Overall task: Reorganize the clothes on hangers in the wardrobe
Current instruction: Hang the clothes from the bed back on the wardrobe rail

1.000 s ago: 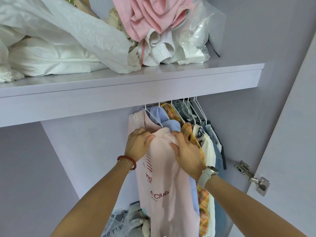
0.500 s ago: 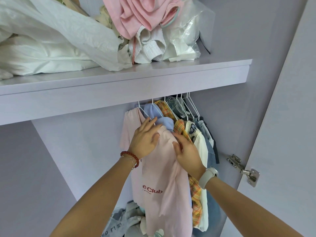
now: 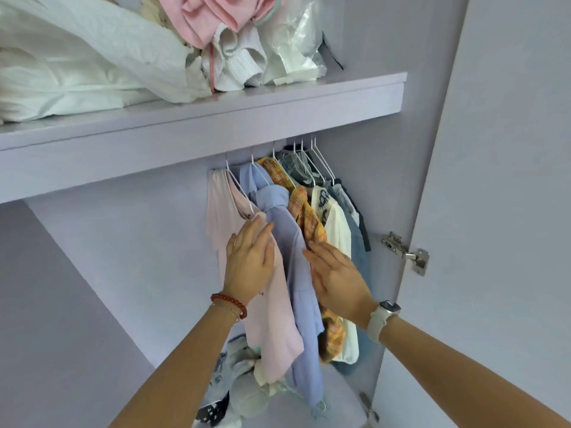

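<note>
Since the earlier frames both hands have flattened out and slid lower on the hanging clothes, and the pale pink T-shirt (image 3: 272, 307) has swung left so that the light blue shirt (image 3: 296, 273) behind it now shows down its whole length. The left hand (image 3: 250, 257), with a red bead bracelet (image 3: 230, 304) at the wrist, lies with straight fingers flat against the pink T-shirt, its fingertips at the seam where pink meets blue; it grips nothing. The right hand (image 3: 336, 276), with a pale-strapped watch (image 3: 383, 319) on the wrist, is also open, its fingers extended and pressed against the right edge of the blue shirt, just beside the orange plaid shirt (image 3: 309, 217). To the right of the plaid hang a cream garment with a dark pattern (image 3: 336, 230) and a denim-blue garment (image 3: 360, 257), all crowded together at the right end of the wardrobe. White wire hangers (image 3: 312, 162) rise from these clothes and disappear behind the front edge of the lilac shelf (image 3: 216, 118). On that shelf sit white bedding (image 3: 77, 63), a bundle of pink cloth (image 3: 213, 17) and clear plastic bags (image 3: 296, 41). Below the hanging clothes a heap of loose garments (image 3: 238, 378) lies on the wardrobe floor. A metal hinge (image 3: 408, 253) joins the open door (image 3: 494, 211) on the right.
</note>
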The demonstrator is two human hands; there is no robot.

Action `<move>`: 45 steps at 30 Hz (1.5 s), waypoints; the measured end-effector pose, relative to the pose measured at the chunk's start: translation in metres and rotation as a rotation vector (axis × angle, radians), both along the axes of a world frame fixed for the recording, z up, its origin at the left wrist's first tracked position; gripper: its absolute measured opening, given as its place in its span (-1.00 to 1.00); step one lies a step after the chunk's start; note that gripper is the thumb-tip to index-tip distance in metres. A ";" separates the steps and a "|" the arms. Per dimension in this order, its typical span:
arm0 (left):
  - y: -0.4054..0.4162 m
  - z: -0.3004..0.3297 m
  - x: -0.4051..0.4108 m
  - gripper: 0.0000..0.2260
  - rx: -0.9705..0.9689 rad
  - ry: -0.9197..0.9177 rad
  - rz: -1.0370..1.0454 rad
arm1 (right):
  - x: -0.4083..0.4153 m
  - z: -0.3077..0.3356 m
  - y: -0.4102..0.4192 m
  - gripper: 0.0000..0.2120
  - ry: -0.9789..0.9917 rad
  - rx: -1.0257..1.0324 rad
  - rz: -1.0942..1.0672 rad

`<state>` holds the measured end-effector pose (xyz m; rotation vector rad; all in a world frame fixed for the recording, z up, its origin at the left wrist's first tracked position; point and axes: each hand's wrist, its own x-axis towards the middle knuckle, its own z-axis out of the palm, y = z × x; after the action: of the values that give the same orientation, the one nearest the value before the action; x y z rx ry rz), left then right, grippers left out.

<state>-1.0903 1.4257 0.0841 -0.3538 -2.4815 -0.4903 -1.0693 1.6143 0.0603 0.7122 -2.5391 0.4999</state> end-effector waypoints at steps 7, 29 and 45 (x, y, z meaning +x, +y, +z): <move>0.081 -0.101 0.079 -0.62 -0.129 -0.244 -0.187 | 0.120 -0.088 0.080 -0.58 -0.230 -0.188 -0.387; 0.593 -0.267 0.465 -0.56 -0.982 -0.555 -1.514 | 0.672 -0.267 0.387 -0.62 -0.615 -0.832 -2.009; 0.759 -0.390 0.721 -0.44 -1.042 -0.330 -1.776 | 0.980 -0.381 0.475 -0.68 -0.782 -1.031 -2.607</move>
<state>-0.3693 2.1850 -0.3063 -3.0150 -1.7366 0.2751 -0.0896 2.0896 -0.3211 -2.8265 -1.0250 0.6532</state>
